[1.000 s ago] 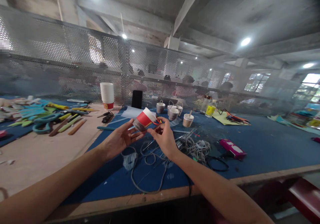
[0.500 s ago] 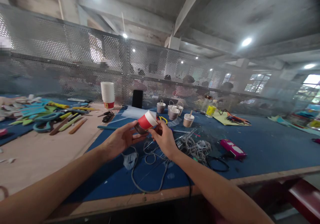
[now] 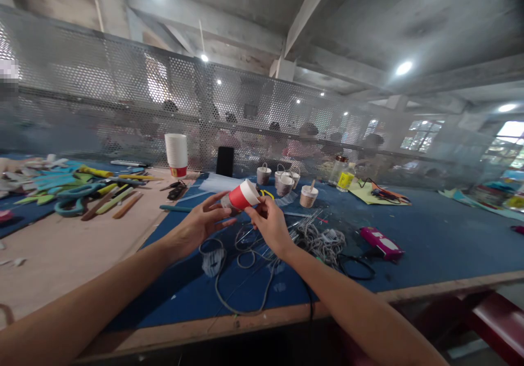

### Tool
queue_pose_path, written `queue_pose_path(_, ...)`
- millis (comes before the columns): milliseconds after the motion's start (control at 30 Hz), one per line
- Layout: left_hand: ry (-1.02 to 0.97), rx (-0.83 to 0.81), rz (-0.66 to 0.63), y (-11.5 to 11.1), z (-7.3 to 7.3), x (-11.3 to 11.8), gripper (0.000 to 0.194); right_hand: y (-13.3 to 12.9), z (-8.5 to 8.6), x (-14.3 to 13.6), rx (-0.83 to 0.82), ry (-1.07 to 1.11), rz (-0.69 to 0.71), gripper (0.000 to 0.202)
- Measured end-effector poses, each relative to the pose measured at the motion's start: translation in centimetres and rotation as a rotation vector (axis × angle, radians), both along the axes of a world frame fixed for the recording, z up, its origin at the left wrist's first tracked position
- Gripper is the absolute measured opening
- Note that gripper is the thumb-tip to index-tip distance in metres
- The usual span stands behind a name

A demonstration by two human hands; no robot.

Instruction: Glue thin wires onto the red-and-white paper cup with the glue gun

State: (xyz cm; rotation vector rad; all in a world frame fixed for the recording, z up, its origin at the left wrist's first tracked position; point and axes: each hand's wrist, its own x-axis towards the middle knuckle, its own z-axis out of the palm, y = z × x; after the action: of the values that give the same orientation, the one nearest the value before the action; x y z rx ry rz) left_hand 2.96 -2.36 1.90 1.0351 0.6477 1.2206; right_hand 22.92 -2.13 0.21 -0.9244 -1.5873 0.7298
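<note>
A red paper cup with a white rim [image 3: 242,196] is tilted between my two hands, above the blue table mat. My left hand [image 3: 201,221] grips its lower, greyish end with the fingers curled round it. The fingers of my right hand [image 3: 268,223] pinch the rim end from the right. Under the hands, grey cord [image 3: 262,300] lies in loose loops, with a tangled heap of it [image 3: 327,244] to the right. Behind the cup stand several wrapped cups with cord handles [image 3: 284,185] and one cup with a stick [image 3: 308,196].
Stacked white cups [image 3: 177,153], a black phone [image 3: 225,161] and glass bottles [image 3: 346,178] stand toward the mesh partition [image 3: 245,109]. Scissors [image 3: 71,199] and tools lie left, a magenta glue gun [image 3: 381,244] right. People show faintly behind the mesh.
The cup has turned slightly and moved a little to the right, showing more of its red side. The fingers of my left hand have shifted on its lower end.
</note>
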Motion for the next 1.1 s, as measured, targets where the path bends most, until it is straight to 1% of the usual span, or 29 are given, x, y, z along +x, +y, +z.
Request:
queue_pose_path(67,0.029,0.043,0.021,0.2,-0.2,-0.1,0.066,0.1,-0.1,0.0,0.000,0.011,0.004,0.030)
queue_pose_path(100,0.057,0.070,0.033,0.3,-0.3,-0.2,0.068,0.2,-0.1,0.1,0.000,0.018,0.007,0.030)
queue_pose_path(233,0.173,0.159,0.099,0.5,-0.9,-0.3,0.060,0.3,-0.2,0.1,-0.003,0.033,0.019,0.031)
queue_pose_path(333,0.195,0.177,0.118,0.5,-1.0,-0.3,0.055,0.1,-0.1,0.0,-0.005,0.028,0.015,0.038)
queue_pose_path(400,0.188,0.168,0.131,0.6,-1.0,-0.2,0.052,0.0,-0.1,-0.1,0.015,0.008,-0.020,0.046)
queue_pose_path(467,0.168,0.148,0.143,0.6,-0.9,-0.2,0.050,-0.2,-0.1,-0.1,0.051,-0.018,-0.071,0.049)
queue_pose_path(533,0.138,0.124,0.149,0.7,-0.8,-0.2,0.049,-0.2,-0.1,-0.1,0.076,-0.045,-0.109,0.044)
queue_pose_path(600,0.106,0.104,0.148,0.7,-0.8,-0.2,0.056,-0.2,-0.1,-0.1,0.094,-0.062,-0.138,0.040)
queue_pose_path(667,0.077,0.091,0.142,0.7,-0.7,-0.2,0.063,-0.2,-0.2,-0.1,0.114,-0.069,-0.158,0.041)
queue_pose_path(700,0.067,0.088,0.138,0.8,-0.8,-0.2,0.063,-0.2,-0.2,-0.1,0.123,-0.070,-0.163,0.042)
queue_pose_path(800,0.060,0.084,0.139,0.9,-0.9,-0.3,0.056,-0.3,-0.2,-0.2,0.122,-0.083,-0.143,0.036)
queue_pose_path(867,0.064,0.081,0.148,1.1,-1.0,-0.4,0.053,-0.3,-0.3,-0.2,0.104,-0.105,-0.122,0.028)
queue_pose_path(967,0.058,0.080,0.152,1.3,-1.1,-0.4,0.050,-0.4,-0.3,-0.2,0.093,-0.152,-0.111,0.022)
queue_pose_path(1100,0.003,0.039,0.114,1.3,-1.1,-0.4,0.044,-0.6,-0.3,-0.2,0.114,-0.221,-0.095,0.014)
